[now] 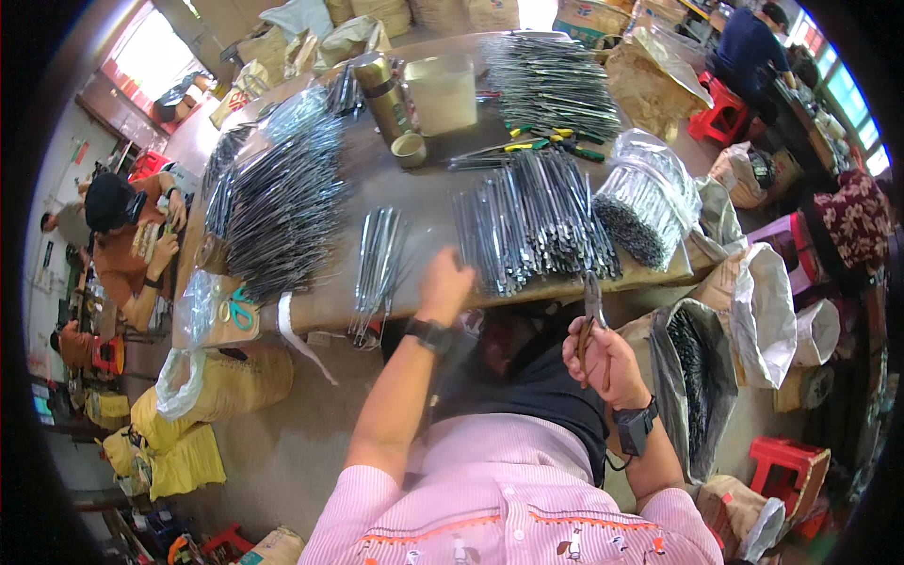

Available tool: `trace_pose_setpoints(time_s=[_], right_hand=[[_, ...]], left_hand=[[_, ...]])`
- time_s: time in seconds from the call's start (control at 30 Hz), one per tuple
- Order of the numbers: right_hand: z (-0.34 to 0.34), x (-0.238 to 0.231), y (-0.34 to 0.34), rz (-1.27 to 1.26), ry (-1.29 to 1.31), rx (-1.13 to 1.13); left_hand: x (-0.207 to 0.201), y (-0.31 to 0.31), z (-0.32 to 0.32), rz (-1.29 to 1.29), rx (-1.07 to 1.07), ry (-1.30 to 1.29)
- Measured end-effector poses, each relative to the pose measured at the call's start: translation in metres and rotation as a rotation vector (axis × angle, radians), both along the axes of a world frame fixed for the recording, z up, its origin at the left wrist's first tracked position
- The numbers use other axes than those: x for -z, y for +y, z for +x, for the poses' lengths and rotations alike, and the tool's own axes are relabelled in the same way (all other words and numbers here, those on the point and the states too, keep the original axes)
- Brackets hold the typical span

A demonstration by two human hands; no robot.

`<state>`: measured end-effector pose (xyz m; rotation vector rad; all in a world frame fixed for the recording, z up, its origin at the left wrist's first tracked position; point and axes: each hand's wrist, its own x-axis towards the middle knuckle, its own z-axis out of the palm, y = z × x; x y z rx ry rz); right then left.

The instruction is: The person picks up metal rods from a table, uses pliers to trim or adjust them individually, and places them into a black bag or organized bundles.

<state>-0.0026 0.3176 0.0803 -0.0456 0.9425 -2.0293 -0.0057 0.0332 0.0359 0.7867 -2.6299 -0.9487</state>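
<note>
My right hand [603,360] is closed around the handles of a pair of pliers [591,306], whose jaws point away from me at the table's near edge. Just beyond the jaws lies a wide row of thin dark metal rods [541,226]. Over the table's near edge, left of that row, is my left hand [445,285], smeared by motion; whether anything is in its fingers I cannot make out. To its left rests a small group of similar rods [379,259]. A much larger heap of rods [287,202] covers the left side of the table.
A plastic-wrapped rod bundle [650,202] sits at the table's right edge. Farther back are another rod pile [551,89], yellow-green-handled pliers [556,141], a metal flask [384,94] and a clear container [441,94]. Open sacks [695,377] stand at my right. Co-workers [132,235] sit around.
</note>
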Motion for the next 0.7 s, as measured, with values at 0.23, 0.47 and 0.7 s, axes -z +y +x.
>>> trace_pose_setpoints(time_s=[0.23,0.47,0.7], right_hand=[[-0.01,0.018,0.04,-0.107,-0.122,0.242],[-0.014,0.017,0.039,-0.236,-0.148,0.309],[-0.014,0.017,0.034,-0.257,-0.175,0.27]], left_hand=[[-0.006,-0.051,0.022,0.876,-0.015,0.109],[-0.006,-0.077,0.046,1.352,-0.067,0.186],[-0.011,-0.083,0.057,1.261,-0.104,0.221]])
